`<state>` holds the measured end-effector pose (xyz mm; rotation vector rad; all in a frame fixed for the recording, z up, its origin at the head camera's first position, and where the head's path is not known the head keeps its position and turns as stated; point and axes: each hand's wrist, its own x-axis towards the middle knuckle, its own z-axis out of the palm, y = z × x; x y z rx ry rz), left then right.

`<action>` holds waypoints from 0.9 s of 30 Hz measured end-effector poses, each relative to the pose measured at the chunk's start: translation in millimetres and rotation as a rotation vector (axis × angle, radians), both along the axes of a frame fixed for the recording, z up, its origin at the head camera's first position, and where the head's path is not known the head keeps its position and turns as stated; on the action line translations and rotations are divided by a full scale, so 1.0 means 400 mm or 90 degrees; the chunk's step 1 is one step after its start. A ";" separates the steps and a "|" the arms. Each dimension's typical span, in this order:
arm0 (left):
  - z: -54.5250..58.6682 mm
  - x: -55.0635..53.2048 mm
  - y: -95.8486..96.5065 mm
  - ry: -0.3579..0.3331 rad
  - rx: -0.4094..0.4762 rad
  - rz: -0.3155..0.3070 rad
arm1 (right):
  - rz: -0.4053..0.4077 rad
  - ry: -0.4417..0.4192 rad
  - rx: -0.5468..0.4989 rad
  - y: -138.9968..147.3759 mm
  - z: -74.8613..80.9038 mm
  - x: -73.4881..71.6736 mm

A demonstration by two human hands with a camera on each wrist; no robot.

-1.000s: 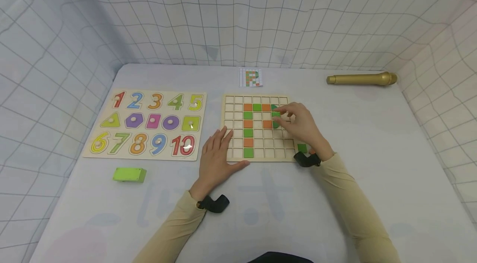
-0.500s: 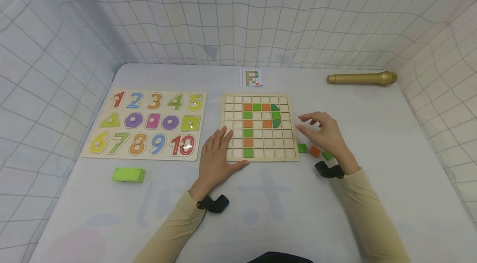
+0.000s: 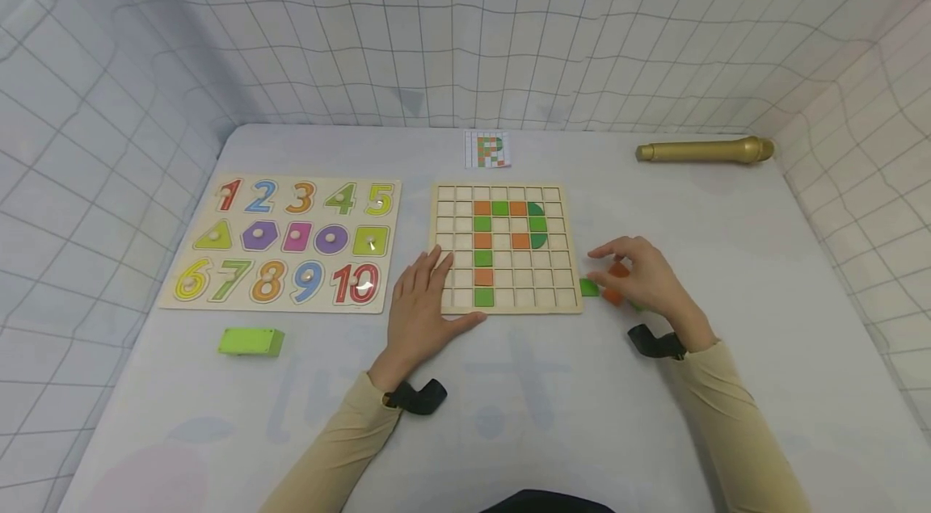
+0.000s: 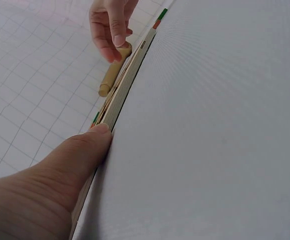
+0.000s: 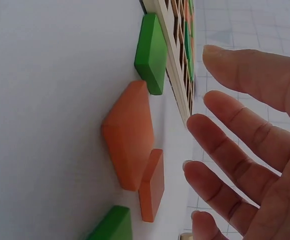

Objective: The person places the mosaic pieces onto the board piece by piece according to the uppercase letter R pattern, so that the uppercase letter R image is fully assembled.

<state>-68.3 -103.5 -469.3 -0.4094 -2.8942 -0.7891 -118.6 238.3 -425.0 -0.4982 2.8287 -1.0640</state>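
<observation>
My left hand (image 3: 422,311) lies with fingers spread on the near left corner of the wooden grid board (image 3: 524,279). In the left wrist view its thumb (image 4: 82,150) presses against the board's side edge. Orange and green tiles (image 3: 483,258) set in the grid form a P shape. To the right of the board, my right hand (image 3: 647,279) hovers over loose tiles, thumb and fingers apart, holding nothing. The right wrist view shows these tiles on the table: a green tile (image 5: 150,55) by the board's edge, two orange tiles (image 5: 130,137) and another green tile (image 5: 114,225).
Behind the board lies a small pattern card (image 3: 487,149) showing a P. A number-and-shape puzzle board (image 3: 182,254) is on the left, with a lime green block (image 3: 250,341) in front. At the back right rests a gold microphone-shaped object (image 3: 701,151).
My right hand has drawn back from the green pieces at the right of the P shape and come down over the loose tiles. The left hand has stayed put on the board.
</observation>
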 end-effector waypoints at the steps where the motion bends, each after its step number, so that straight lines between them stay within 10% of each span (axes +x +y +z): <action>1: 0.000 0.000 0.000 -0.001 -0.001 0.000 | 0.003 -0.004 0.004 0.001 -0.002 0.001; 27: 0.001 0.000 0.000 0.002 -0.003 0.002 | 0.071 0.061 0.106 -0.009 -0.004 0.028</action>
